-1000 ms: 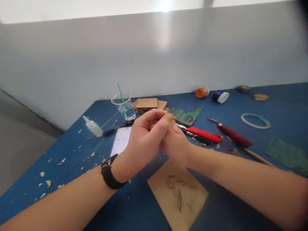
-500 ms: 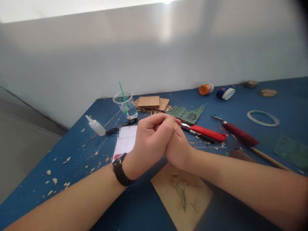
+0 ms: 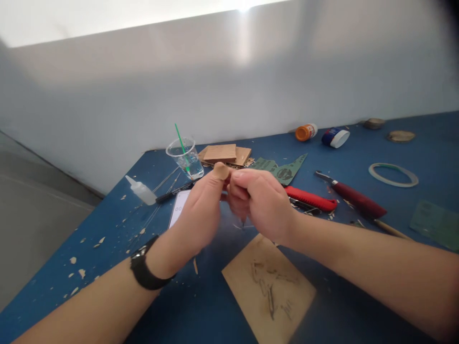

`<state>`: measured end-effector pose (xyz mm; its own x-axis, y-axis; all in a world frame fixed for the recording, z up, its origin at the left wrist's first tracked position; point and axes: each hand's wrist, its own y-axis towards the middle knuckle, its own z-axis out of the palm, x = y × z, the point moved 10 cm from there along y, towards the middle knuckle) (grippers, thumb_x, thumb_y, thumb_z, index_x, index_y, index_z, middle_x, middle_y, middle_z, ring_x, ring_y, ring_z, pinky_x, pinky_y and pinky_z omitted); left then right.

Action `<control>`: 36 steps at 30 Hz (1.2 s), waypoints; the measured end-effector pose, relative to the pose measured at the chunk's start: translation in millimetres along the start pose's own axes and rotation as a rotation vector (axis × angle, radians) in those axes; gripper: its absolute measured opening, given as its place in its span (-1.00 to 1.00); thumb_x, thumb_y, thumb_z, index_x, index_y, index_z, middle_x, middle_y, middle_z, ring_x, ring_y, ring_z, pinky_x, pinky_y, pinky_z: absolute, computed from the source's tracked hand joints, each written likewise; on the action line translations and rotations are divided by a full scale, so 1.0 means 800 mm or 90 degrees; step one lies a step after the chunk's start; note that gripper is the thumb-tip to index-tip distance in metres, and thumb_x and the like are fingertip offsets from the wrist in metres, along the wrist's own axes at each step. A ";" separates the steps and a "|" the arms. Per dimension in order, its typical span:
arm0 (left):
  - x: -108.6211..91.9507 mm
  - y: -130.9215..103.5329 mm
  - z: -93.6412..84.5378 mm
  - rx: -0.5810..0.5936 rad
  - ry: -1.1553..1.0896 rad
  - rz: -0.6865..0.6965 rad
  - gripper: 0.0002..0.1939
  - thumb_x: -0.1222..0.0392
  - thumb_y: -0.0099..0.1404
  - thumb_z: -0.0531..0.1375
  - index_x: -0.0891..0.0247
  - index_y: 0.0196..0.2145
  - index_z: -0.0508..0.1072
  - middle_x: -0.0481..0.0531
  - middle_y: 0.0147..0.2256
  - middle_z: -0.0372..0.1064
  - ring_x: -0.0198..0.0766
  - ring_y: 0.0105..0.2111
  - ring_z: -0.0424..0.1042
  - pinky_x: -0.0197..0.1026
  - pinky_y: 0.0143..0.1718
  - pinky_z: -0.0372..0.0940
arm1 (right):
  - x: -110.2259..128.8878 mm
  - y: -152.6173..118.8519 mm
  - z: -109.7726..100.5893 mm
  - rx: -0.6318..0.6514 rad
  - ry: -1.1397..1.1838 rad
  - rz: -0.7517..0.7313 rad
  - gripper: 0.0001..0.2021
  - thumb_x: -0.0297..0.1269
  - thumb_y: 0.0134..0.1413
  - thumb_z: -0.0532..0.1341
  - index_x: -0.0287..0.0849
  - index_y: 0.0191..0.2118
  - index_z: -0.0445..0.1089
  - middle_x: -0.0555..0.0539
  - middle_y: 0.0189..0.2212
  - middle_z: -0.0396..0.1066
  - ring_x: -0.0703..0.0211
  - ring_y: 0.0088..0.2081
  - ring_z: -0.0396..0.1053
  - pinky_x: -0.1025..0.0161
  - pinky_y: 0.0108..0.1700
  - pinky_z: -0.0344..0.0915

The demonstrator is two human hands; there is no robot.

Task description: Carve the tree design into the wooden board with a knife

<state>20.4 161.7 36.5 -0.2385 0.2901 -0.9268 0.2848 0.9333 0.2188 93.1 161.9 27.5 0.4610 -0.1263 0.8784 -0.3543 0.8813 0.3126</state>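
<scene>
My left hand [image 3: 204,210], a dark watch on its wrist, is closed with the thumb on top. At the thumb's tip shows a small tan rounded piece [image 3: 220,170]; whether it is wood or a covering on the thumb I cannot tell. My right hand [image 3: 260,200] is closed in a pinch against the left fingers, and what it pinches is hidden. A small dark tip points down below its fingers. Both hands are above the blue table, beyond a thin wooden board [image 3: 265,291] marked with a dark drawing.
Behind the hands stand a plastic cup [image 3: 186,160] with a green stick and stacked wood blocks [image 3: 220,153]. A squeeze bottle [image 3: 141,191], marker and phone [image 3: 177,208] lie left. Rightward are sandpaper [image 3: 287,172], a red cutter [image 3: 311,198], a hooked knife [image 3: 355,198] and a tape ring [image 3: 393,175].
The hands were clasped together and have now come partly apart, showing the tan piece at the left thumb. The left wrist has moved left and down, and the right hand has turned.
</scene>
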 end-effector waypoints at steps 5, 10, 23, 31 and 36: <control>0.018 -0.005 -0.003 0.216 0.237 -0.078 -0.58 0.12 0.50 0.02 0.20 -0.41 0.59 0.02 -0.41 0.59 -0.13 -0.40 0.52 -0.16 -0.36 0.40 | 0.004 -0.005 -0.003 0.002 -0.012 -0.002 -0.60 -0.38 0.27 0.03 -0.05 -0.63 0.11 0.10 -0.70 0.08 0.27 -0.60 0.05 0.26 -0.52 0.10; 0.030 -0.002 -0.007 0.288 0.392 -0.048 -0.80 0.19 0.37 0.17 0.17 -0.27 0.63 0.05 -0.25 0.62 -0.05 -0.24 0.54 -0.10 -0.19 0.40 | -0.001 -0.007 -0.013 -0.013 -0.022 0.009 -0.58 -0.35 0.33 0.05 -0.06 -0.61 0.12 0.11 -0.68 0.07 0.28 -0.60 0.03 0.27 -0.55 0.02; 0.048 -0.012 0.028 0.331 0.462 0.047 -0.84 0.30 0.28 0.24 0.18 -0.21 0.59 0.08 -0.23 0.60 -0.07 -0.27 0.54 -0.11 -0.22 0.37 | 0.006 -0.002 -0.022 -0.042 -0.035 0.013 -0.58 -0.31 0.34 0.01 -0.04 -0.60 0.07 0.14 -0.67 -0.06 0.28 -0.61 -0.07 0.26 -0.55 -0.02; 0.045 -0.013 0.022 0.312 0.415 -0.002 -0.92 0.31 0.26 0.22 0.18 -0.37 0.49 -0.06 -0.42 0.51 -0.21 -0.43 0.41 -0.19 -0.40 0.19 | 0.053 -0.006 -0.028 0.049 -0.376 0.019 -0.61 -0.13 0.39 0.13 -0.04 -0.49 0.08 0.14 -0.58 -0.01 0.25 -0.54 -0.04 0.22 -0.48 0.00; 0.053 -0.010 0.017 0.296 0.312 -0.100 -0.96 0.22 0.25 0.27 0.18 -0.35 0.46 -0.07 -0.42 0.52 -0.20 -0.41 0.44 -0.23 -0.44 0.23 | 0.028 -0.032 -0.029 0.265 -0.802 0.058 -0.70 -0.24 0.09 0.44 -0.12 -0.46 0.30 -0.03 -0.43 0.32 0.13 -0.39 0.17 0.17 -0.37 -0.02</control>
<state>20.8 163.2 -8.7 -0.6705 0.3235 -0.6677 0.5549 0.8160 -0.1619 131.0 147.2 30.9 -0.5602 -0.6068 0.5639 -0.6690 0.7329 0.1239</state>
